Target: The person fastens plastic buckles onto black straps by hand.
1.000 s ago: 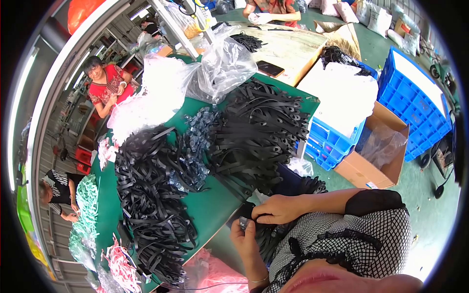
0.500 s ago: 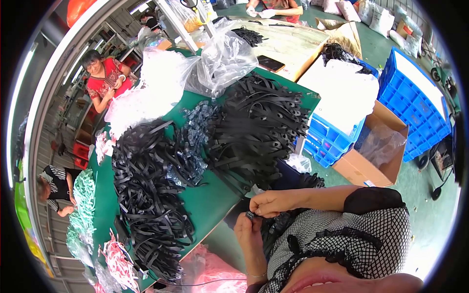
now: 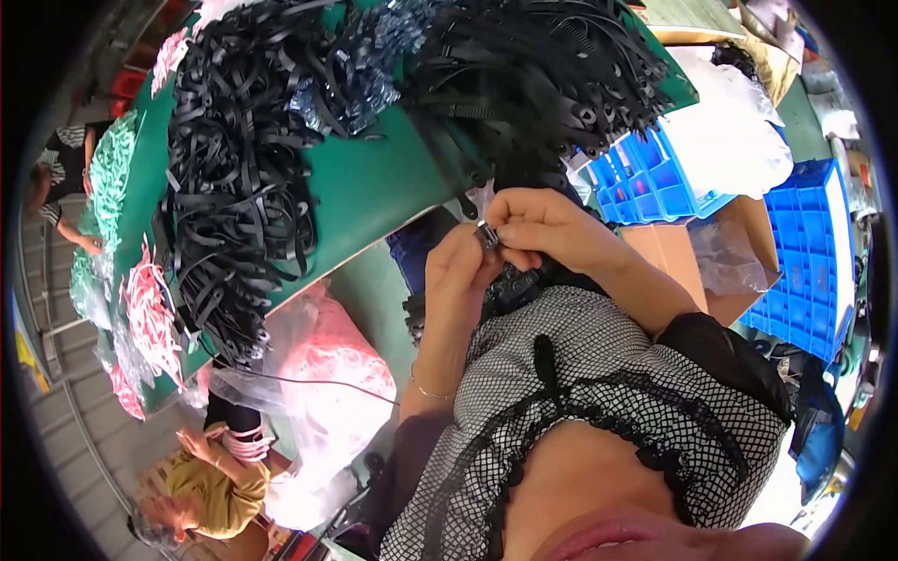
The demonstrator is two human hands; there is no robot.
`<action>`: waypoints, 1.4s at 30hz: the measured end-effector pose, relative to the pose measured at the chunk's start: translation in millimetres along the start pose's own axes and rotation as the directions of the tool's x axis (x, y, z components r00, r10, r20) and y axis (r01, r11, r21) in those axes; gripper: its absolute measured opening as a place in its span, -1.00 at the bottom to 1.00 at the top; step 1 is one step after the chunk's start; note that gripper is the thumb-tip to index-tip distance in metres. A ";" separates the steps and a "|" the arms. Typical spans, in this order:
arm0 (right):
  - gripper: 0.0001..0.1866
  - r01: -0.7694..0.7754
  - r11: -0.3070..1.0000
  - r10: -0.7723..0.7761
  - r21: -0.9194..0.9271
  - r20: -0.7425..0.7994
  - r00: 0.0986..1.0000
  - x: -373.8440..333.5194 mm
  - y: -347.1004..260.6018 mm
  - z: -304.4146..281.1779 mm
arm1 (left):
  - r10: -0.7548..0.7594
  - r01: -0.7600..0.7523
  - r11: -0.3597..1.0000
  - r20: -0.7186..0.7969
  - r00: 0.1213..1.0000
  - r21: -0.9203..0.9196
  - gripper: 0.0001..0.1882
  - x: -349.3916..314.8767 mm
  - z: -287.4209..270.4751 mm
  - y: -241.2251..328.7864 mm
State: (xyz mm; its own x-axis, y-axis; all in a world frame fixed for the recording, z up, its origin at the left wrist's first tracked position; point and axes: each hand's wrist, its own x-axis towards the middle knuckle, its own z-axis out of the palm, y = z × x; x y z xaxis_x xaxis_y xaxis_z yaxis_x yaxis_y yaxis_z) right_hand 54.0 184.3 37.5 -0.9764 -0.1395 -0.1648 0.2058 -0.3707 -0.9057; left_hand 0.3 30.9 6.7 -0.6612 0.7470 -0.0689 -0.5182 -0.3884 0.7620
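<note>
My left hand and my right hand meet in front of my chest, just off the table's edge. Both pinch a small dark shiny buckle-like piece; its exact kind is too small to make out. Beyond my hands lies a thick pile of black straps, with some strap ends hanging over the edge. A second tangled heap of black straps covers the left part of the green table. Between the two heaps sit many small clear bluish plastic pieces.
Mint-green strips and pink strips lie along the table's left side. A pink plastic bag stands below the edge. Blue crates and a cardboard box are at right. A person in a mustard top is at lower left.
The view has tilted downward, so the table sits higher in the picture and the person in mustard appears. My hands stay together on the small piece.
</note>
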 end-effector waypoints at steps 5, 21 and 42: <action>-0.84 -0.005 1.000 0.005 -0.020 -0.017 1.000 -3.8 1.0 1.3 | -0.006 0.005 1.000 0.023 1.000 0.019 -0.64 -2.7 -2.5 -3.7; -0.91 0.396 0.503 -0.590 -0.769 0.029 0.807 1.1 13.2 6.6 | 0.153 -0.040 0.842 -0.166 0.974 0.538 -0.85 -11.1 9.9 14.8; -0.73 0.385 0.789 -0.385 -0.479 0.104 0.917 -1.3 22.3 -2.3 | -0.168 0.166 0.979 -0.010 0.986 -0.115 -0.89 -17.1 -1.2 17.5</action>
State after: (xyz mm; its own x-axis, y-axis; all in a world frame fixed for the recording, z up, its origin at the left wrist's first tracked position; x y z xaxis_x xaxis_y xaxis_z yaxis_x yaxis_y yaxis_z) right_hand 59.7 178.4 16.6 -0.9678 -0.0813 0.2381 -0.2453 0.0933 -0.9650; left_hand 1.8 10.7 20.5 -0.5703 0.7961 -0.2026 -0.6795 -0.3186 0.6609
